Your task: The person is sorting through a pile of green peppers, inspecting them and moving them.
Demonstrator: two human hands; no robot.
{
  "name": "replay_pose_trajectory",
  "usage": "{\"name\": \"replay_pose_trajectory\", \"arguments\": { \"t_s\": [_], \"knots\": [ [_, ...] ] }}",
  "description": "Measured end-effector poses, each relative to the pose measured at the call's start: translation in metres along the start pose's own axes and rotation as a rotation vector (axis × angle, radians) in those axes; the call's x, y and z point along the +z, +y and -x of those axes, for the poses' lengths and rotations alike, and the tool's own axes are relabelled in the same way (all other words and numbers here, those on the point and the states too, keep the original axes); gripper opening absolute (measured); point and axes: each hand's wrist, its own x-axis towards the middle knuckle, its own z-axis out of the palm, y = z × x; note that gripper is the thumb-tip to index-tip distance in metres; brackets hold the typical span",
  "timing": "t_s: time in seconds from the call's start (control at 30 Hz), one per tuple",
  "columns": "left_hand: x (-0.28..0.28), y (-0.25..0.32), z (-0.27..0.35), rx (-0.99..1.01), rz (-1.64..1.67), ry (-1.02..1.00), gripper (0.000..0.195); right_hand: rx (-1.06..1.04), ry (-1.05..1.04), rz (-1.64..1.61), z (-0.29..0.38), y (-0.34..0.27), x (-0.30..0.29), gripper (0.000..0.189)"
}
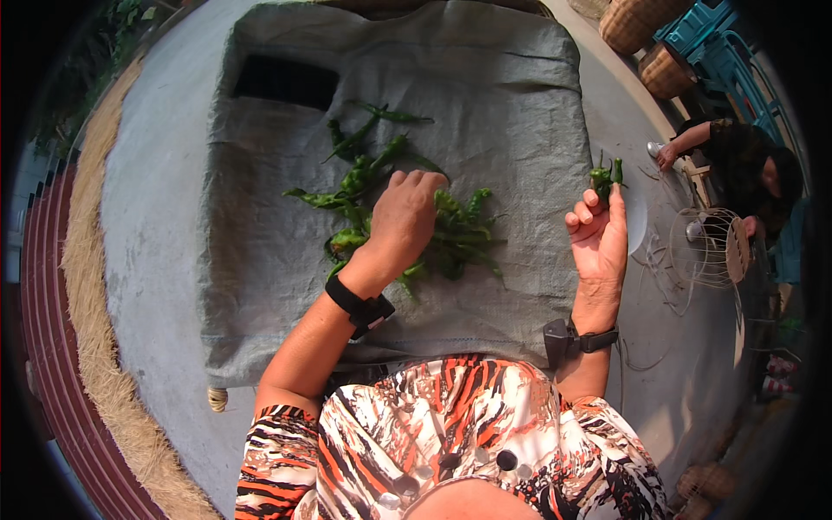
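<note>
Green chili peppers [455, 237] lie in a loose pile on a grey woven cloth [533, 130] that covers a table. My left hand [406, 218] reaches over the pile, fingers bent down among the peppers; its fingertips are partly hidden, so a hold on one cannot be made out. Raised past the cloth's right edge, my right hand [599, 231] pinches a few green peppers [604, 177] upright between thumb and fingers. A pale round bowl or basin [637, 221] shows partly behind that hand. Both wrists wear black bands.
A dark flat rectangular object [286, 82] rests at the cloth's upper left. To the right, a person [747, 169] sits with an unfinished wicker frame [705, 250]. Woven baskets [666, 70] and teal plastic chairs [734, 71] stand at the upper right. Straw [97, 279] lines the ground at left.
</note>
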Motion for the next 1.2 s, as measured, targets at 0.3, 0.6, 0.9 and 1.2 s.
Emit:
{"name": "replay_pose_trajectory", "arguments": {
  "t_s": [0.3, 0.6, 0.9, 1.2],
  "knots": [
    [0.002, 0.002, -0.001, 0.048, -0.244, -0.250, 0.040, 0.196, -0.054, 0.097, 0.013, 0.022, 0.004, 0.021],
    [-0.036, 0.040, 0.000, -0.082, -0.119, -0.051, 0.030, 0.293, -0.464, 0.656, 0.025, 0.048, 0.036, 0.023],
    [-0.029, 0.052, 0.007, -0.380, 0.931, 0.038, 0.020, 0.066, -0.633, 1.161, 0.040, 0.075, 0.062, 0.026],
    [-0.020, 0.019, 0.019, -0.203, 0.294, -0.076, 0.028, 0.147, -0.417, 0.752, 0.034, 0.059, 0.054, 0.025]
  ]
}}
